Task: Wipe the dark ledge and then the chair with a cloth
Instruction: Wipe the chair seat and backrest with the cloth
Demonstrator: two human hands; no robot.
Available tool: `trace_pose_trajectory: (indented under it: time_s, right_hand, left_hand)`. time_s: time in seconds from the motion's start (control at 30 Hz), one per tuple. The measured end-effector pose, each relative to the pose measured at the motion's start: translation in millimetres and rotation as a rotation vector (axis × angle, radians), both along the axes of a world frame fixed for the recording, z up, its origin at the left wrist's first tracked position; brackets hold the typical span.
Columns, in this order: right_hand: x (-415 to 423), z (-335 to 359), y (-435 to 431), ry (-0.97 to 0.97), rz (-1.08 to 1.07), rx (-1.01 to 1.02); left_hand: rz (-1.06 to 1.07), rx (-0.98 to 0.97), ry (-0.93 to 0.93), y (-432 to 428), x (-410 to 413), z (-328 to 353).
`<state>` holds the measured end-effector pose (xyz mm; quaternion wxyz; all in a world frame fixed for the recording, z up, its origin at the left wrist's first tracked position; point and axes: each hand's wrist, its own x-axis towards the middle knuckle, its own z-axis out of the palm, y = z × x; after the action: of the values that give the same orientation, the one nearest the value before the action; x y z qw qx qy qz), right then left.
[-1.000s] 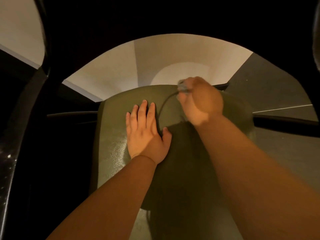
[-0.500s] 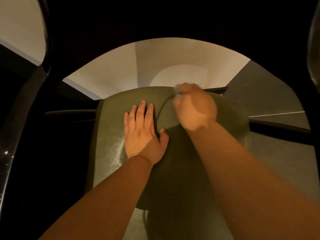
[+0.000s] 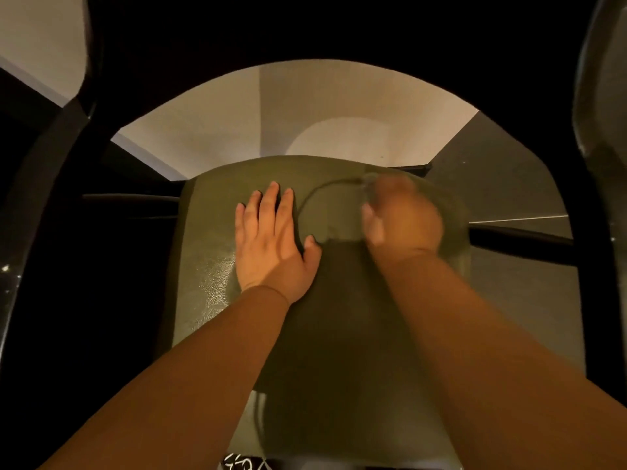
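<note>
Chair step judged in hand: the olive-green leather chair seat (image 3: 210, 266) is being wiped at its far right.
The left hand (image 3: 271, 245) is laid flat mid-seat, fingers straight, nothing held. The right hand (image 3: 403, 222) is motion-blurred, apparently fisted round a small greyish cloth (image 3: 369, 189) glimpsed at its far edge, near the left hand. Next, strokes are likely needed across the near and left areas.
</note>
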<state>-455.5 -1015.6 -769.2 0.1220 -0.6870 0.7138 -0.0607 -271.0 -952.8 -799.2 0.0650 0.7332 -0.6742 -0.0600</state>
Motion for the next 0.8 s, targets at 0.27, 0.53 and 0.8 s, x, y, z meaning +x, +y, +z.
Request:
trace_pose_trajectory:
  time_s: [0.27,0.53,0.8]
  right_hand:
    - [35.5,-2.3,11.3,-0.101,-0.011,-0.093]
    - [23.2,9.5,-11.4,-0.061,0.301,0.147]
    - [53.2,14.4,76.2,-0.264,0.207,0.110]
  left_hand:
    - [0.014,0.026,0.016,-1.5,-0.9,-0.1]
    - [-0.013,0.095,-0.028,1.6,1.1,6.7]
    - [-0.096,0.228,0.011,65.8,48.6,21.5]
